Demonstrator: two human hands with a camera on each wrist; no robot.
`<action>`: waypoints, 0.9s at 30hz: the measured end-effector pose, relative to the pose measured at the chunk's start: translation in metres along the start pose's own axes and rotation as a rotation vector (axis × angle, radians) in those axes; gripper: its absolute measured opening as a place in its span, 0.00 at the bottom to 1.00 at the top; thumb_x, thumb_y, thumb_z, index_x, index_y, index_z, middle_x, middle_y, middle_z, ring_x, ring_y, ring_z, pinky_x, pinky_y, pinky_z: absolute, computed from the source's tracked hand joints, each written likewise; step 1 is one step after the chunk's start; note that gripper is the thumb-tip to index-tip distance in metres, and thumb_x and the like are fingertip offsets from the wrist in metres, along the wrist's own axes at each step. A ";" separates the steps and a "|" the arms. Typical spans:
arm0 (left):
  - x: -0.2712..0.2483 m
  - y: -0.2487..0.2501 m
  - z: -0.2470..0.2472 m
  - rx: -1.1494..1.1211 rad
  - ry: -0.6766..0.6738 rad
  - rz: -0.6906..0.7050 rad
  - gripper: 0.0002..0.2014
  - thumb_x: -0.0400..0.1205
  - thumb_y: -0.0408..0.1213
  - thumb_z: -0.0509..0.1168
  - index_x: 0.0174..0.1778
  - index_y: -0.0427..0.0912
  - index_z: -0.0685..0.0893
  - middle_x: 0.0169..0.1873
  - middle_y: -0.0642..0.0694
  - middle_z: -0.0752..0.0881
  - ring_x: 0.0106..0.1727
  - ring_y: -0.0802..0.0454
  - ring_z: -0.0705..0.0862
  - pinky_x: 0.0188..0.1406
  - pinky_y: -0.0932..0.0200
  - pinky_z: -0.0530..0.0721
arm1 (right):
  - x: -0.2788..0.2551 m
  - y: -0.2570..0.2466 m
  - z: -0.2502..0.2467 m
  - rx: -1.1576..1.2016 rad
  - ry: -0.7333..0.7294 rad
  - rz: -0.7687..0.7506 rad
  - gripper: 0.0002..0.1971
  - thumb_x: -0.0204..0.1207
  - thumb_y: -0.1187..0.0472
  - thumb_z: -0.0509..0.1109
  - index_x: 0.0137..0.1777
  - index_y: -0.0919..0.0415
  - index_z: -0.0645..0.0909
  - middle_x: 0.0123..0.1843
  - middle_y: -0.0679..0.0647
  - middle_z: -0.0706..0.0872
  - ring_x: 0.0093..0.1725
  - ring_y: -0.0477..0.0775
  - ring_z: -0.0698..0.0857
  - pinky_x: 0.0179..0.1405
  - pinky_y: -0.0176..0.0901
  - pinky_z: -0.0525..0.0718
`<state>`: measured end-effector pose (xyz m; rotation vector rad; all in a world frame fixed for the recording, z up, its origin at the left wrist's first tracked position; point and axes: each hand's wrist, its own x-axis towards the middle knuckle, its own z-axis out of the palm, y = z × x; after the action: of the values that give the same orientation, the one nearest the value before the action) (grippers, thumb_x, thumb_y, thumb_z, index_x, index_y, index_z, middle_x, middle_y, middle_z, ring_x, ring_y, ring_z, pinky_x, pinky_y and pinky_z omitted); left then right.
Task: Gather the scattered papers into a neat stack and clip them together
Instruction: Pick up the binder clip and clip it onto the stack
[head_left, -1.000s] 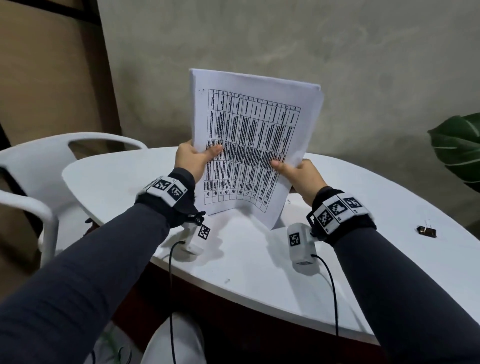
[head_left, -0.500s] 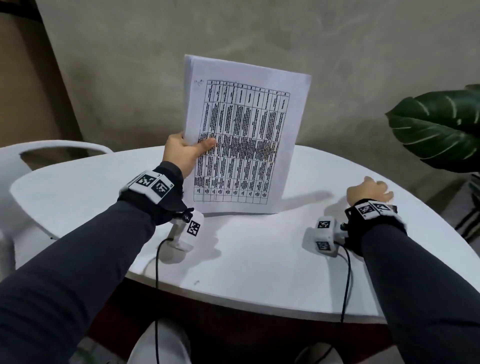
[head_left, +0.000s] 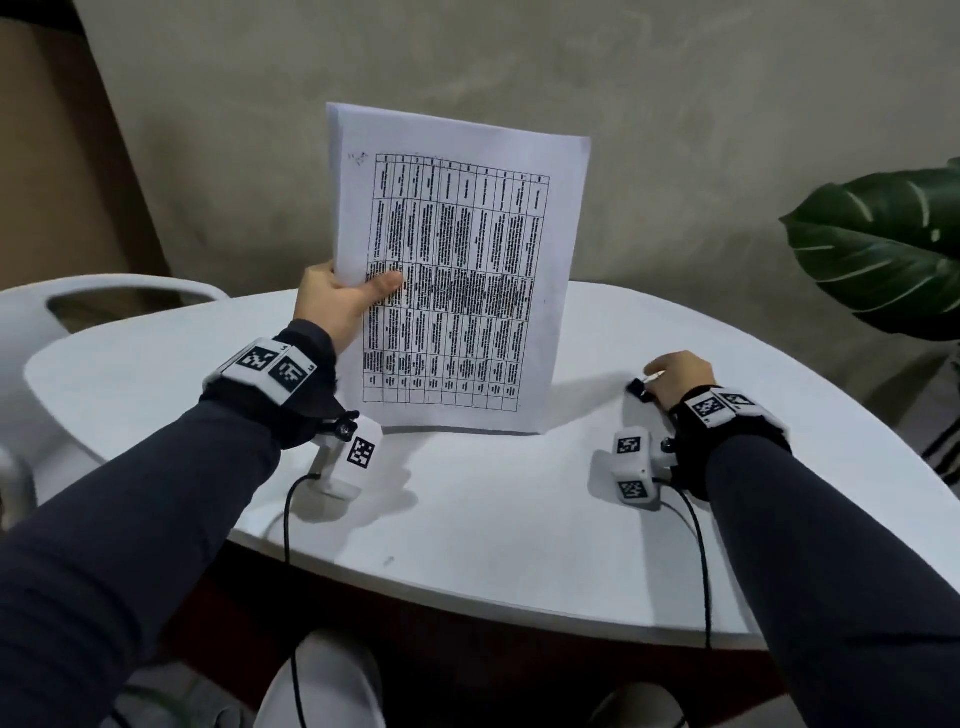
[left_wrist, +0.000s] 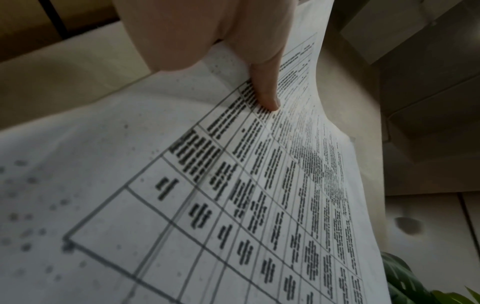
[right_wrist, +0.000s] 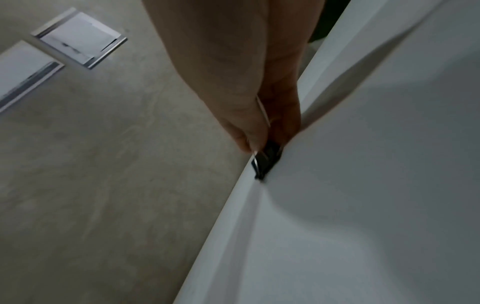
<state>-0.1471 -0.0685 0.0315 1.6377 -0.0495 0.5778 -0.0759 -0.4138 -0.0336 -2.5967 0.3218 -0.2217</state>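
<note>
On the table, upright squared papers

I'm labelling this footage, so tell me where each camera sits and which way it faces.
Head: looks forward and down at the table; both forearms show.
Left wrist: looks along the left hand, thumb on the paper stack.
Right wrist: looks along the right hand pinching the binder clip.
Head and left wrist share the paper stack.

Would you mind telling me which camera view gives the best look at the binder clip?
The right wrist view: the binder clip sits close up, pinched by the right hand against the table. The head view shows it small and dark under that hand's fingers. The left wrist view shows only papers.
</note>
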 end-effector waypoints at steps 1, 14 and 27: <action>0.000 -0.001 -0.007 0.003 0.016 -0.003 0.09 0.75 0.39 0.71 0.35 0.50 0.76 0.35 0.53 0.81 0.38 0.61 0.80 0.38 0.72 0.76 | -0.005 -0.012 0.007 0.061 -0.040 -0.053 0.13 0.75 0.70 0.68 0.58 0.68 0.85 0.52 0.65 0.88 0.48 0.58 0.89 0.41 0.37 0.84; -0.007 -0.008 -0.059 0.002 0.138 -0.012 0.13 0.75 0.37 0.71 0.32 0.49 0.72 0.32 0.53 0.77 0.35 0.61 0.77 0.26 0.84 0.77 | -0.026 -0.082 0.049 0.289 -0.242 -0.134 0.12 0.74 0.62 0.73 0.29 0.59 0.77 0.30 0.58 0.82 0.24 0.53 0.78 0.24 0.35 0.79; -0.003 -0.016 -0.066 -0.118 0.033 -0.076 0.12 0.64 0.44 0.74 0.39 0.49 0.79 0.40 0.51 0.85 0.43 0.59 0.83 0.46 0.67 0.79 | -0.054 -0.196 -0.068 1.477 0.324 -0.648 0.15 0.71 0.76 0.72 0.48 0.56 0.76 0.42 0.54 0.86 0.40 0.41 0.87 0.47 0.35 0.85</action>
<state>-0.1657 -0.0048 0.0181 1.5087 0.0031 0.5334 -0.1064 -0.2658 0.1189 -1.0990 -0.4617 -0.7512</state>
